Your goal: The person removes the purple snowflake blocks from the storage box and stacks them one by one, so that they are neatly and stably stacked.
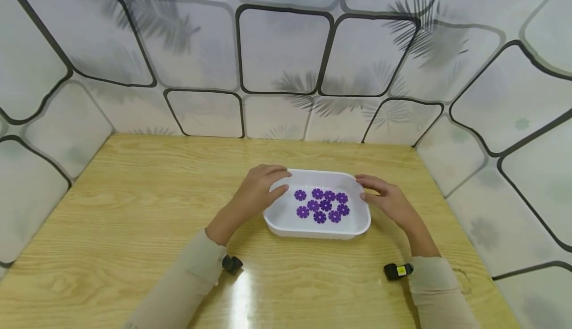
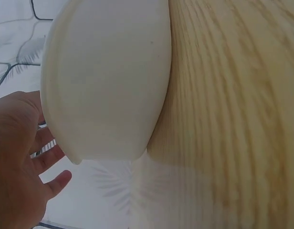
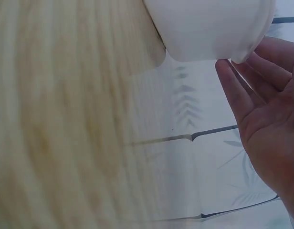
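A white plastic tray [image 1: 277,222] with rounded corners holds several purple flower-shaped pieces [image 1: 319,217], spread over its floor. At the tray's left end, my left hand [image 1: 256,190] grips the rim, thumb over the inner side and fingers about the far corner. My right hand [image 1: 391,201] holds the opposite end, its thumb at the rim and its fingers at the far right corner. The left wrist view shows the tray's outer wall [image 2: 109,86] beside the left fingers. In the right wrist view, fingers of the right hand [image 3: 271,114] touch beneath the tray's lip [image 3: 240,52].
The tray stands on a light wood-grain table [image 1: 147,205]. Behind it and along both sides rise pale panels [image 1: 286,56] printed with dark outlines and leaf shapes. Small black devices [image 1: 232,264] sit by both wrists.
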{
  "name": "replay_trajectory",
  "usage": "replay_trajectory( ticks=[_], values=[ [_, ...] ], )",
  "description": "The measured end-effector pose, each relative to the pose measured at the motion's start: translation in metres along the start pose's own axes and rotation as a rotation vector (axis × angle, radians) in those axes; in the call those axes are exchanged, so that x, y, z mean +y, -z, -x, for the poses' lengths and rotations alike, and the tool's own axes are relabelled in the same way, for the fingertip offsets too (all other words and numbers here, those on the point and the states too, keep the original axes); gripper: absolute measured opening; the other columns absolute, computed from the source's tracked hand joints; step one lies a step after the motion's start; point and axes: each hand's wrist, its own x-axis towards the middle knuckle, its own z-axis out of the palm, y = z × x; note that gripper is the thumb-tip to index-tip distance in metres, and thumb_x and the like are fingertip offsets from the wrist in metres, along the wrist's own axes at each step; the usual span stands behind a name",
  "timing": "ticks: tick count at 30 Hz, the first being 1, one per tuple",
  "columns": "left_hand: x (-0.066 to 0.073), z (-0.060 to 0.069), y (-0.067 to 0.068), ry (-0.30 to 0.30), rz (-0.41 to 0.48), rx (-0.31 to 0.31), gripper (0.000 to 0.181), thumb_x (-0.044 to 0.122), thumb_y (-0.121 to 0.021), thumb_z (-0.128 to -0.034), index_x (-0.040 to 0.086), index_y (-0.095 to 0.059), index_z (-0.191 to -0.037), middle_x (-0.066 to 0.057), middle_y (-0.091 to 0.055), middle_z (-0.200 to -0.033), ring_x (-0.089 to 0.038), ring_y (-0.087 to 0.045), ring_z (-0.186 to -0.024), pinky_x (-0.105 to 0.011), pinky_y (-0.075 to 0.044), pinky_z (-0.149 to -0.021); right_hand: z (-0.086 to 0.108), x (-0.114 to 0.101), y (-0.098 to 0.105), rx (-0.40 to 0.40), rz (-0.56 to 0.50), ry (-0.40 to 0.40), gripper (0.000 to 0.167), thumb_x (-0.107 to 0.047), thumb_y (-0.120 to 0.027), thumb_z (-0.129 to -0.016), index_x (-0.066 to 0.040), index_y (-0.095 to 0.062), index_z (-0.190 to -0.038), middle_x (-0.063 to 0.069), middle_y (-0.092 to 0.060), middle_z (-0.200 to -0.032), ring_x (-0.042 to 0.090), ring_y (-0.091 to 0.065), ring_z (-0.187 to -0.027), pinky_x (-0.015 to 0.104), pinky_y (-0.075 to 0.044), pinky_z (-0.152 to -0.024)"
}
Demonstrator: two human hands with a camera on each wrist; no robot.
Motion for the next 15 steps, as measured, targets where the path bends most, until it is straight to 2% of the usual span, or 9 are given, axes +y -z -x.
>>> replay_trajectory(
  ticks=[5, 10, 15],
  values=[
    [-0.001, -0.009, -0.005, -0.048, 0.008, -0.050, 0.033, 0.026, -0.068, -0.0977, 0.016, -0.068, -0.129, -0.004, -0.066, -0.133, -0.026, -0.058, -0.128, -0.050, -0.038, -0.113, -0.001, -0.001, 0.001, -0.005, -0.005, -0.007, 0.044, -0.021, -0.066, -0.099, -0.006, -0.060, -0.139, 0.010, -0.048, -0.154, 0.033, -0.034, -0.148, 0.051, -0.034, -0.114],
    [0.000, -0.019, -0.009, -0.038, 0.062, -0.157, 0.036, 0.027, -0.068, -0.0978, 0.016, -0.066, -0.132, -0.003, -0.065, -0.136, -0.025, -0.056, -0.131, -0.047, -0.039, -0.114, -0.002, 0.000, 0.001, 0.004, -0.002, -0.012, 0.044, -0.021, -0.066, -0.099, -0.005, -0.060, -0.139, 0.012, -0.048, -0.153, 0.034, -0.035, -0.148, 0.050, -0.034, -0.114],
    [0.004, -0.029, -0.014, 0.002, 0.115, -0.269, 0.037, 0.028, -0.065, -0.0990, 0.015, -0.065, -0.134, -0.005, -0.063, -0.138, -0.025, -0.054, -0.133, -0.043, -0.040, -0.114, -0.004, 0.001, -0.001, 0.019, 0.012, -0.016, 0.042, -0.019, -0.065, -0.099, -0.005, -0.060, -0.139, 0.011, -0.050, -0.153, 0.033, -0.037, -0.147, 0.049, -0.035, -0.114]
  ],
)
